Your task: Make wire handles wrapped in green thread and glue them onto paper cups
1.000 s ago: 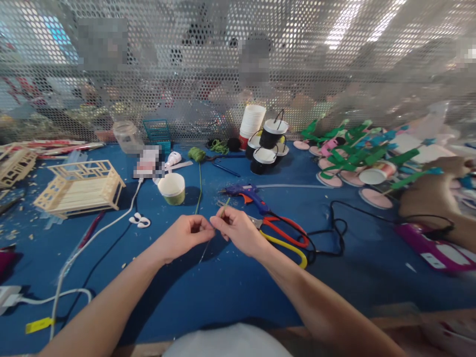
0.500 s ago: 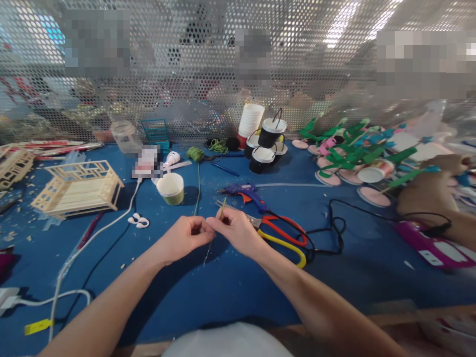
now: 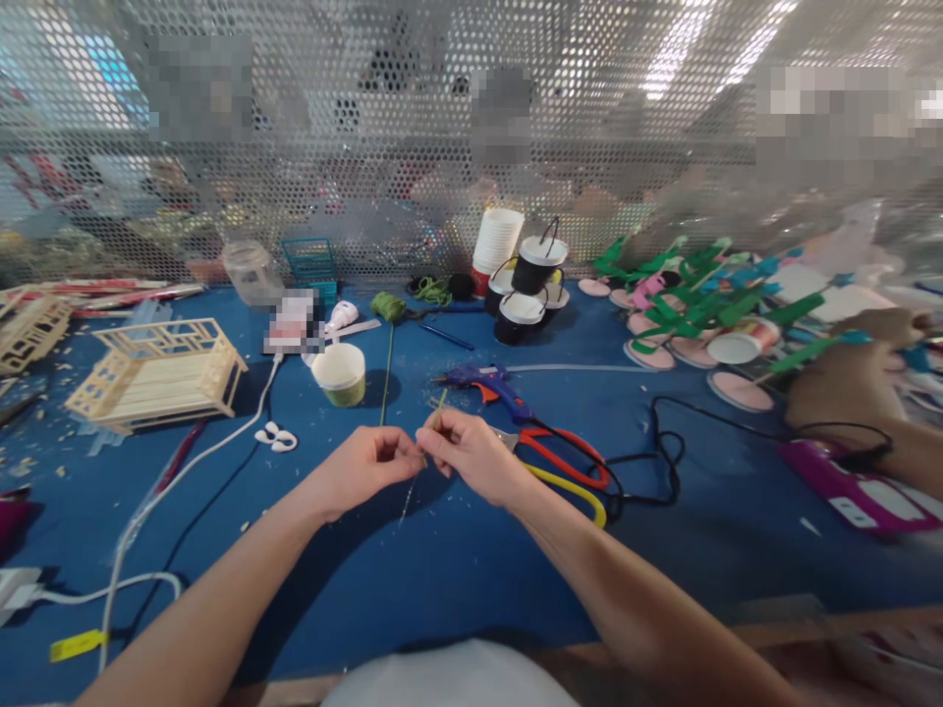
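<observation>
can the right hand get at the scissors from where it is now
Probably yes: the scissors lie right beside the right hand. But its grip is on a thin green strand, and a black cord overlaps the scissors.

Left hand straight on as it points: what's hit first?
The right hand, most likely: it lies just ahead of the left hand; whether the two already touch is unclear.

Green yarn (image 3: 387, 373) at left grip (image 3: 372, 463)
</observation>
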